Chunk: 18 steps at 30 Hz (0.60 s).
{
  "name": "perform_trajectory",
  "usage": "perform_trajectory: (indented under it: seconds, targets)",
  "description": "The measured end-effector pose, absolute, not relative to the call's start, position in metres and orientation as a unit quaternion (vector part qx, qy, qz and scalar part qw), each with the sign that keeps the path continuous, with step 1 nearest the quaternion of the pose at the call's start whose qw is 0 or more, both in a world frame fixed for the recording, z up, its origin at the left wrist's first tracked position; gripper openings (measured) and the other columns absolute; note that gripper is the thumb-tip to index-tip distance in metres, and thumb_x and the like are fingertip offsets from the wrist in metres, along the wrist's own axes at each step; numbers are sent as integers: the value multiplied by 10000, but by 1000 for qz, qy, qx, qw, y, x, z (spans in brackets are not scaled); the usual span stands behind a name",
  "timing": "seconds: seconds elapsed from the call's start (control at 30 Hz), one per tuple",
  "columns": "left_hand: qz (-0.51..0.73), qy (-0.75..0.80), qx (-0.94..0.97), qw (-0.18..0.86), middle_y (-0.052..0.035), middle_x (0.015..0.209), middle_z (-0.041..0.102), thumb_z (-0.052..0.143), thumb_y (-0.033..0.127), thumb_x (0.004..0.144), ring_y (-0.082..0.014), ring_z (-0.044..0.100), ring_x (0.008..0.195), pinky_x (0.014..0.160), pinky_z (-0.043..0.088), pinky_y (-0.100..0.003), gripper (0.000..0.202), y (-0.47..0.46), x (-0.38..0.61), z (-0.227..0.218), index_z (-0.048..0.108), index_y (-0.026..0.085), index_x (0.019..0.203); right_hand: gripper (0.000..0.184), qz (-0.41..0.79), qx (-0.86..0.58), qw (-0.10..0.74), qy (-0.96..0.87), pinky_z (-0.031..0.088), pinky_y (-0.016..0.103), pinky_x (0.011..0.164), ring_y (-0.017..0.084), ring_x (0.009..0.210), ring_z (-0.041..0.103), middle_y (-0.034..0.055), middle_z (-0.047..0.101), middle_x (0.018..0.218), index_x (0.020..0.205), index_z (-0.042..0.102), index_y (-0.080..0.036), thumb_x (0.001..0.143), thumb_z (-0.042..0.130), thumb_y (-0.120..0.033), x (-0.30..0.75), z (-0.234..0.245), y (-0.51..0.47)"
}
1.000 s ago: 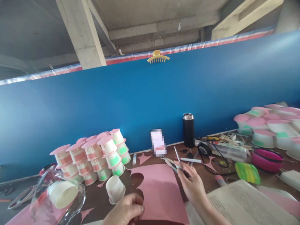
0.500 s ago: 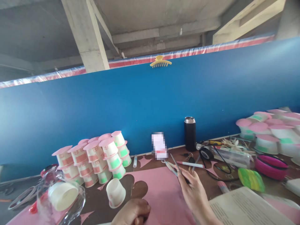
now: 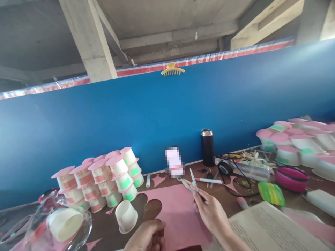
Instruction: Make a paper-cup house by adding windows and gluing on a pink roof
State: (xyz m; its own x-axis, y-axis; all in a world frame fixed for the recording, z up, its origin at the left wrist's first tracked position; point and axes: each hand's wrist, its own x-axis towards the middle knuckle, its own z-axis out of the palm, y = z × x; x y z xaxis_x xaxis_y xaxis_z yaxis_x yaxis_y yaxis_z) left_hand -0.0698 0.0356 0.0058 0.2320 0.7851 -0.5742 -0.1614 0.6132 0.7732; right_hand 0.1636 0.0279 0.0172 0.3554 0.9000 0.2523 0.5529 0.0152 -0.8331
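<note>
**One pink sheet (image 3: 178,212) lies between left hand (image 3: 148,235) and right hand (image 3: 210,211)**

Pink paper rests flat on a dark table (image 3: 104,223), rounded bites cut from its left edge; the right hand, above the sheet's right side, grasps a dark-handled tool, apparently scissors (image 3: 193,179), metal blades pointing up and away; the left hand sits at the near left edge, fingers curled inward, though whether they pinch the paper cannot be told.

Just left of the sheet stands a white cup (image 3: 126,217); behind it rise stacked cups (image 3: 102,172) topped with pink discs, their sides marked in red and green; a black flask (image 3: 207,150), its silver rim uncovered, stands against a blue panel (image 3: 146,115); a white marker (image 3: 210,181) lies beyond the right hand; printed pages (image 3: 261,226) spread beside the right forearm; farther right sit a magenta pouch (image 3: 291,181) and more pink-topped cups (image 3: 288,155).
</note>
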Motion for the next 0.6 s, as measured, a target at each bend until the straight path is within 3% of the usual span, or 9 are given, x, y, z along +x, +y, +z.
perform_trajectory:
  seconds: [0.13,0.23,0.3,0.4,0.47,0.6]
  targets:
    - [369,509,271,729,67,519,523,798,269,630,-68,501,399,401,379,-157,303,38,-64,8,509,197,688,341,205,-648,491,-545,451,242,465,199,508,670,-29,696,539,973,760,-354,892,454,-481,162,14,28]
    - [384,500,261,731,97,470,469,819,336,646,-2,324,296,307,211,-115,364,41,-59,14,490,181,657,337,213,-634,509,-542,483,253,506,209,552,688,-21,718,584,990,756,-337,882,472,-483,161,12,29]
    - [359,496,254,749,97,475,466,801,410,677,15,286,286,290,150,-95,394,44,-54,17,485,175,668,347,220,-627,519,-538,500,260,524,216,573,695,-15,726,601,997,755,-323,880,476,-493,161,12,30]
    - [312,525,304,731,76,478,471,691,555,753,-14,337,298,282,197,-108,426,47,-44,18,495,182,688,390,231,-616,531,-534,515,263,534,217,577,695,-2,731,610,1032,747,-291,889,461,-515,160,11,30]
    - [313,562,425,637,48,486,488,583,616,809,-60,403,325,289,273,-156,451,49,-39,16,520,185,692,428,238,-610,536,-533,517,258,537,211,572,687,7,724,606,1045,742,-261,894,454,-540,160,11,30]
    - [336,576,500,553,-12,594,585,610,566,820,-160,599,531,443,465,-243,391,52,-38,14,604,181,751,484,243,-605,542,-531,501,235,531,185,537,651,0,688,587,1038,729,-216,894,452,-586,160,14,28]
